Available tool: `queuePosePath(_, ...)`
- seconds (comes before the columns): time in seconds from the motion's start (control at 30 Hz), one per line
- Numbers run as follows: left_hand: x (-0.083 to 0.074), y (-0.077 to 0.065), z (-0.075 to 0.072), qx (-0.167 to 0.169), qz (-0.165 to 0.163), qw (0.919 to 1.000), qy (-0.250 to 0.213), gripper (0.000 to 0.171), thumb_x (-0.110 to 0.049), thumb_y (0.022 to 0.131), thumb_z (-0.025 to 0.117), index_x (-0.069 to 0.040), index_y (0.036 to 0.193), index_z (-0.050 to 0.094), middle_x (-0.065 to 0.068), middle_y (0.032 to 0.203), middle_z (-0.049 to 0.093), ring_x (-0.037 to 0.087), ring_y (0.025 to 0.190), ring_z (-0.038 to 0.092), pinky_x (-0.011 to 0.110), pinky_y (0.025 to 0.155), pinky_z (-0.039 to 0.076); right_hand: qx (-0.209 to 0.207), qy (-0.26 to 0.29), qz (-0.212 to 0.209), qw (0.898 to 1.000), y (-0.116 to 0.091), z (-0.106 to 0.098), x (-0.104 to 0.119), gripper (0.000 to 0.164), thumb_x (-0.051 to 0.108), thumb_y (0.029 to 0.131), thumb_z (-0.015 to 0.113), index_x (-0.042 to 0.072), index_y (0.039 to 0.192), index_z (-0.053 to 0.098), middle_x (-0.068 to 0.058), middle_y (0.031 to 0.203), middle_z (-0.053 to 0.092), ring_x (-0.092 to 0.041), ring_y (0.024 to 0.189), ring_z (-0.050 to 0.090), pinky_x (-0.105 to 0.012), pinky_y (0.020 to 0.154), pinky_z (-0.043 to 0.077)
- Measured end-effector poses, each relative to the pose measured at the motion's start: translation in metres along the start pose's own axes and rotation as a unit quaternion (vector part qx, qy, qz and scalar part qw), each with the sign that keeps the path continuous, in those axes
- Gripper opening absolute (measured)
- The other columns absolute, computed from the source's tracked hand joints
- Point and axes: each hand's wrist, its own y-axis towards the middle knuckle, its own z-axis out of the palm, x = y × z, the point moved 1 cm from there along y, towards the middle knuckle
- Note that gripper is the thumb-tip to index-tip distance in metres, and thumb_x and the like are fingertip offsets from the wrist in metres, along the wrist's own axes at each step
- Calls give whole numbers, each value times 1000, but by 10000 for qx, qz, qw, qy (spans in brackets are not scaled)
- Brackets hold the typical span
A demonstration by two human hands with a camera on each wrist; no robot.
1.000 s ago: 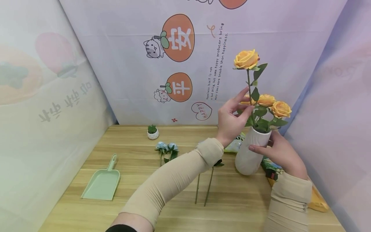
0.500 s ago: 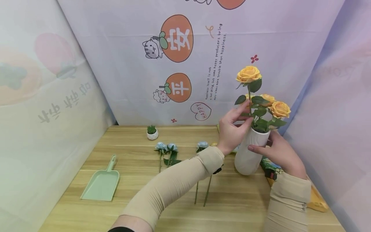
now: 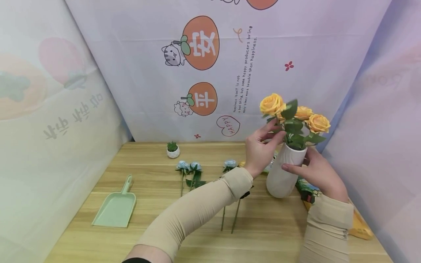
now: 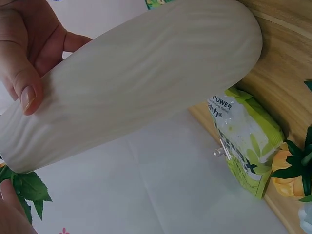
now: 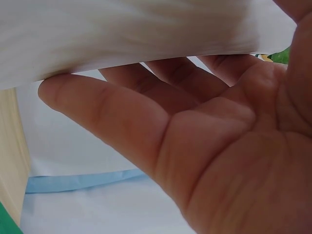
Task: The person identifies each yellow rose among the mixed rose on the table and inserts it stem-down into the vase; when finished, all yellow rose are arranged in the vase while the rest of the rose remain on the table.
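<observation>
In the head view a white vase [image 3: 285, 171] stands slightly tilted at the right of the table. My right hand [image 3: 320, 173] grips it near the top, thumb in front and fingers behind. My left hand [image 3: 264, 148] pinches the stem of a yellow rose [image 3: 273, 104] at the vase's mouth; the lower stem is hidden inside. Other yellow roses [image 3: 318, 123] with green leaves are in the vase. The left wrist view has the vase [image 4: 141, 73] across it, with the right thumb [image 4: 28, 92] on its wall. Close up in the right wrist view, the right hand [image 5: 209, 136] curves round the vase.
Blue roses [image 3: 189, 166] lie mid-table, with another blue rose [image 3: 229, 164] beside the left forearm. A green dustpan [image 3: 115, 208] is at the left, a small potted succulent [image 3: 172, 150] at the back. A green-and-white packet [image 4: 243, 141] and an orange packet [image 3: 360, 227] lie near the vase.
The left hand's yellow rose has gone down into the vase, its bloom dropping close to the others and tilting left. The right hand has stayed on the vase.
</observation>
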Motion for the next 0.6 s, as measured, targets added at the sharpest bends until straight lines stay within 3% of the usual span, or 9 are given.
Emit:
queuePosePath(0.17,-4,1,0,-114,-363,9969,-692,38,-6,104,74,-4,141,70,19,118,77,22,98,80,33,80,67,26,8,115,9999,0,0,0,97,48,97,82,-3,162,33,-30,153,50,-56,139,51,-70,104,51)
queuePosePath(0.37,-6,3,1,-202,-416,9949,-894,33,-5,104,73,-1,136,73,18,121,77,41,98,78,35,78,68,8,-23,71,10000,0,0,-1,95,47,97,82,-2,162,33,-29,151,52,-54,137,53,-67,102,52)
queuePosePath(0.6,-6,2,1,-39,-570,9967,-577,23,-8,102,76,2,123,79,15,116,80,28,91,80,34,76,68,27,8,66,10000,0,-1,2,95,47,97,82,-3,162,33,-30,152,51,-55,137,53,-69,103,52)
